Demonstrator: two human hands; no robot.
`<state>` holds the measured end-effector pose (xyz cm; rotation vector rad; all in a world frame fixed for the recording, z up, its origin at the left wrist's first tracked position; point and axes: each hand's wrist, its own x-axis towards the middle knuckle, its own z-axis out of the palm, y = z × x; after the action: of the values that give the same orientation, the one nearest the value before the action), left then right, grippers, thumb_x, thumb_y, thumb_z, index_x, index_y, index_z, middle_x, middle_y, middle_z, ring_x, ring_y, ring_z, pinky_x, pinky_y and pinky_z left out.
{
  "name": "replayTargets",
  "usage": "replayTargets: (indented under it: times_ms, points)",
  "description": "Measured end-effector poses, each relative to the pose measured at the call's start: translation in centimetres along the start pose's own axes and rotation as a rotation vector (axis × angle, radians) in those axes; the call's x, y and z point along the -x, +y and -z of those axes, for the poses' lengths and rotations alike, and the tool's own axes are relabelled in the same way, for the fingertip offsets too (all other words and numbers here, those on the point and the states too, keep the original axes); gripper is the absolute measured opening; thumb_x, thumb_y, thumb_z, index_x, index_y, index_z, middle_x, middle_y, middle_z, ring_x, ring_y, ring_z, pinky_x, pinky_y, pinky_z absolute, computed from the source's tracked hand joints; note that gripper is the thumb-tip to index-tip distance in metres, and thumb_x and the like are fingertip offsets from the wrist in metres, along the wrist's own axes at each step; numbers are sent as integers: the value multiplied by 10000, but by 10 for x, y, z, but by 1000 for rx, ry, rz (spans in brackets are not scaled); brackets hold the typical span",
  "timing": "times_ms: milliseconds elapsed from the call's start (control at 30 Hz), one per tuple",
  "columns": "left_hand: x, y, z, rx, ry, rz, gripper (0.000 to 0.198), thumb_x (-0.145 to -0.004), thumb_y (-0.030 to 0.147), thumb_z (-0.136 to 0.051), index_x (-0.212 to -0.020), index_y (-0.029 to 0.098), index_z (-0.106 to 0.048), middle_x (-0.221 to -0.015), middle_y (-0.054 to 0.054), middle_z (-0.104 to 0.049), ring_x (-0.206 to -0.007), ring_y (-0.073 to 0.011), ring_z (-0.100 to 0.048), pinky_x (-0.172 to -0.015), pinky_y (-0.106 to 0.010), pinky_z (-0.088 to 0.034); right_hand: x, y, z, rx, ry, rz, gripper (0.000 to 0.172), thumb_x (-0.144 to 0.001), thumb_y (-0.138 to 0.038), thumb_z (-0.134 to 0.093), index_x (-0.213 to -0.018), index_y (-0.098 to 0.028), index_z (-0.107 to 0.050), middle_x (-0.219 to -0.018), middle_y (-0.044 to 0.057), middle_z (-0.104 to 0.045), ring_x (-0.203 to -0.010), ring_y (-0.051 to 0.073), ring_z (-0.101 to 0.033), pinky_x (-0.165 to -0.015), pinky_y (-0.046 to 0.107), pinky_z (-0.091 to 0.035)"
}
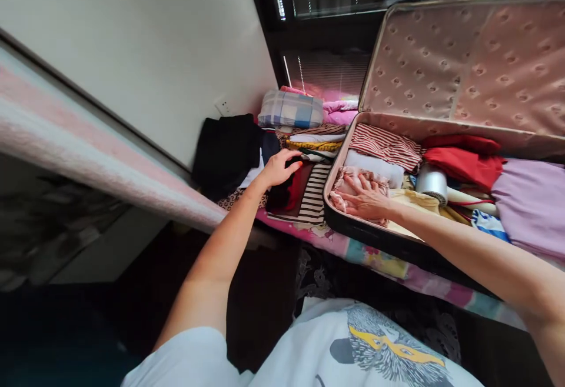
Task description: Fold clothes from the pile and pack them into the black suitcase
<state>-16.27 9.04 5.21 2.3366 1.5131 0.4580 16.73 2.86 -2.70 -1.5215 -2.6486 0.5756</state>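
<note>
My right hand (367,197) lies flat with fingers spread on a folded pink ruffled garment (380,186) in the left front corner of the open suitcase (353,222). Left of the suitcase, my left hand (281,168) hovers at or just touches the folded dark clothes; its thumb and fingers are apart and nothing shows between them. Beneath and beside it are a dark red garment (304,190) and a black-and-white striped garment (316,190). Whether its fingertips touch the cloth, I cannot tell.
The suitcase also holds a red-striped cloth (386,147), a red garment (463,163), a silver cylinder (431,184) and a lilac garment (532,199). Black clothes (227,154) and a plaid bundle (291,109) lie near the wall. A pink curtain edge (110,160) crosses the left.
</note>
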Motion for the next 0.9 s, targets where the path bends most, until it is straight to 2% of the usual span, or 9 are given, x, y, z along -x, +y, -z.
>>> replayTargets:
  times_ms: [100, 233, 300, 400, 533, 633, 733, 800, 900]
  points:
    - [31, -34, -46, -112, -119, 388, 612, -952, 436, -628, -1460, 101, -569, -1459, -229, -568, -1385, -329, -549, -1175, -418, -420, 0, 0, -2, 31, 14, -1, 601, -935, -646, -592, -1519, -540, -494, -1769, -25, -92, -1568, 555, -36, -1127, 848, -140]
    - [50, -26, -122, -121, -177, 654, 1140, -811, 673, -723, -1666, 158, -172, -1708, -309, -137, -1584, -469, -170, -1188, -599, -341, 4, -4, 2, 60, 44, -18, 601, -944, -627, -581, -1528, -517, -494, -1768, -6, -106, -1578, 519, -77, -1150, 816, -172]
    - [49, -16, -143, -125, -106, 715, 1151, -834, 698, -671, -1674, 165, -92, -1714, -317, -81, -1593, -486, -92, -1187, -644, -305, 7, -7, 6, 64, 57, -27, 591, -942, -615, -590, -1518, -501, -520, -1765, 0, -135, -1577, 513, -98, -1161, 802, -182]
    - [47, -14, -146, -134, -32, 701, 901, -952, 537, -560, -1670, 168, -160, -1679, -305, -235, -1573, -462, -208, -1165, -615, -356, 8, -14, 17, 61, 63, -39, 589, -912, -544, -666, -1488, -457, -578, -1746, 26, -216, -1558, 519, -166, -1174, 781, -191]
    - [48, -33, -115, -122, -79, 585, 718, -937, 208, -508, -1630, 140, -331, -1467, -265, -558, -1364, -367, -560, -1081, -461, -483, -4, -23, 45, 57, 106, -10, 613, -829, -357, -770, -1431, -358, -648, -1654, 103, -393, -1492, 507, -288, -1174, 722, -259]
    - [40, -51, -78, -110, -134, 508, 658, -875, 121, -544, -1531, 174, -517, -1350, -187, -679, -1261, -311, -642, -1052, -379, -502, -23, -37, 67, -80, 261, -35, 440, -859, -347, -714, -1292, -274, -722, -1439, 151, -579, -1368, 447, -449, -1157, 650, -337]
    - [24, -66, -31, -103, -167, 466, 570, -822, 93, -572, -1373, 200, -671, -1158, -113, -769, -1105, -262, -707, -955, -307, -538, -45, -66, 81, -457, 419, -147, 387, -872, -360, -686, -1226, -208, -712, -1177, 149, -676, -1176, 367, -599, -1101, 553, -436]
    - [13, -72, 7, -101, -207, 435, 529, -791, 95, -573, -1290, 181, -722, -954, -82, -782, -875, -228, -731, -818, -275, -558, -59, -94, 81, -852, 375, -217, 423, -860, -385, -715, -1228, -182, -674, -1044, 124, -676, -1035, 311, -660, -1031, 492, -508]
    - [5, -71, 70, -70, -296, 367, 533, -740, 122, -579, -1245, 170, -743, -759, -29, -720, -616, -175, -645, -603, -227, -508, -79, -136, 68, -1449, 79, -367, 641, -880, -528, -712, -1372, -166, -516, -1029, 120, -642, -942, 267, -692, -922, 444, -589]
